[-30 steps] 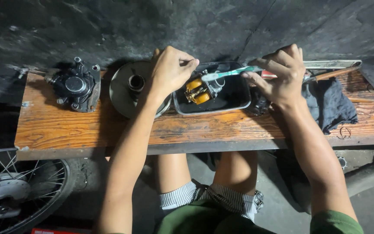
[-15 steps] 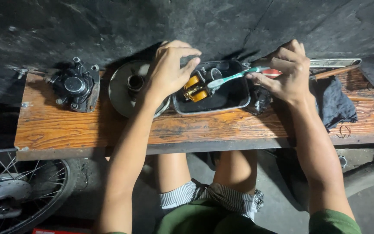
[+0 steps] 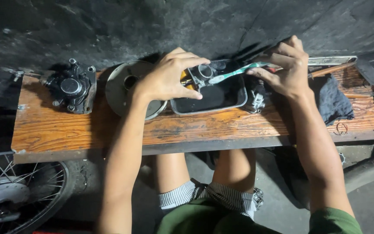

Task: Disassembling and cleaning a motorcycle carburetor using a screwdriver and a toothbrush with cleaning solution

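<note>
Brush work goes on: our right hand keeps gripping the toothbrush, while our left hand has tilted the small metal part above the black tray.

The scene is dim, lit from above and slightly in front, so the wooden bench across the middle glows warm orange while the dark wall along the top shows only faint grey sheen. Deep shadow fills the bottom of the frame, where the wheel at lower left is murky. Focus is fairly sharp at centre, with mild softness and wide-angle stretching toward the edges.
</note>
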